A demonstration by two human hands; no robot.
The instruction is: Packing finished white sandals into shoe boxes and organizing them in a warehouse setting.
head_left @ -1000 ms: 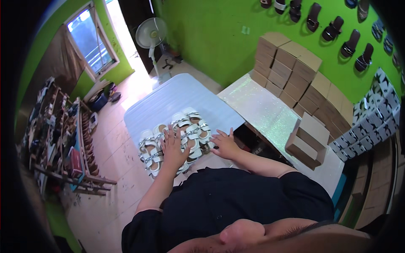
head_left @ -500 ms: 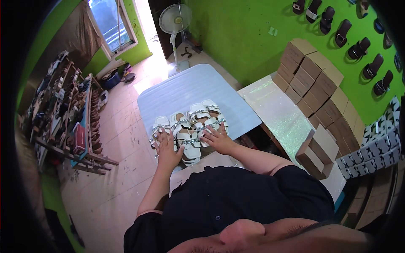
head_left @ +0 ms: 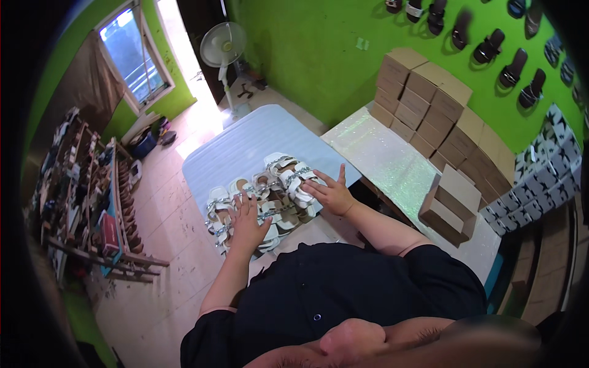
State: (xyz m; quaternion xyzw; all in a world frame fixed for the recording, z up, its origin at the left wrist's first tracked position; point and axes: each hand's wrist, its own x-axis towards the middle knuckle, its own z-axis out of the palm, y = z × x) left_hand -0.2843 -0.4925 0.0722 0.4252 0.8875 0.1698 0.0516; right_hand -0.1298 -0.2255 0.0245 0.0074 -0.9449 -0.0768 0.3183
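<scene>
The left hand [head_left: 246, 222] lies flat, grip spread, on the near white sandals [head_left: 270, 196] heaped at the desk [head_left: 245, 144] front edge; the right hand [head_left: 333, 195], fingers splayed, presses the far pairs; a careless shove could spill them to the floor [head_left: 165, 245].

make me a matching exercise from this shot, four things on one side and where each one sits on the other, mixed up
Things:
1. white sandals
2. standing fan
3. dark sandals
4. open cardboard box

Places:
A. hung on the green wall
B. on the glittery tabletop, to the person's right
C. under both hands, on the pale blue sheet
D. on the floor by the bright doorway

Pairs: 1-C, 2-D, 3-A, 4-B
</scene>
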